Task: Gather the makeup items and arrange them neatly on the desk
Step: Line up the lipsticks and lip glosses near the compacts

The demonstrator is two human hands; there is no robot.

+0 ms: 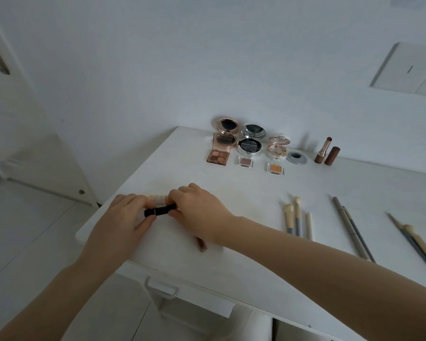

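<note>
Desk (170, 166): white.
Black tube (159, 209): pinched by my left hand (123, 217) and right hand (198, 210).
Beige tube (159, 198): half hidden, twelve o'clock of it.

Three compacts (228, 130) (250, 145) (278, 146), one palette (218, 155), two single shadows (245, 161) (276, 169), one lipstick (324, 150), one cap (332, 156) and one ring (296, 158) at upper middle. At right, two brushes (288, 217) (297, 215), one white stick (309, 225), two pencils (349, 227) (358, 232). Lower left: two hands (123, 217) (197, 207), one black tube (160, 209).
</note>
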